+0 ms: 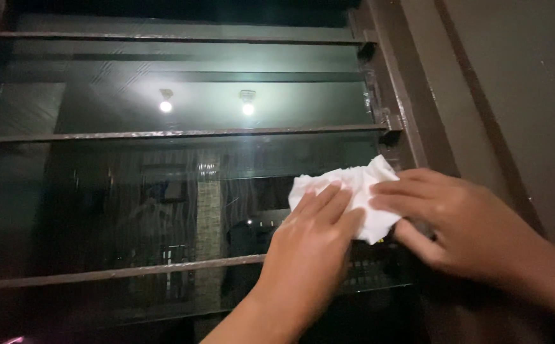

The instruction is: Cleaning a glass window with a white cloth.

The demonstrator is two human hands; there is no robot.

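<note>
A dwelling's window at night is shown: glass louvre panes (182, 185) are set in a brown metal frame (395, 108) beside a plain painted wall (526, 76) at 2 o'clock. Two ceiling lamps (166, 106) are reflected at 11 o'clock, and dark buildings are seen outside.
</note>
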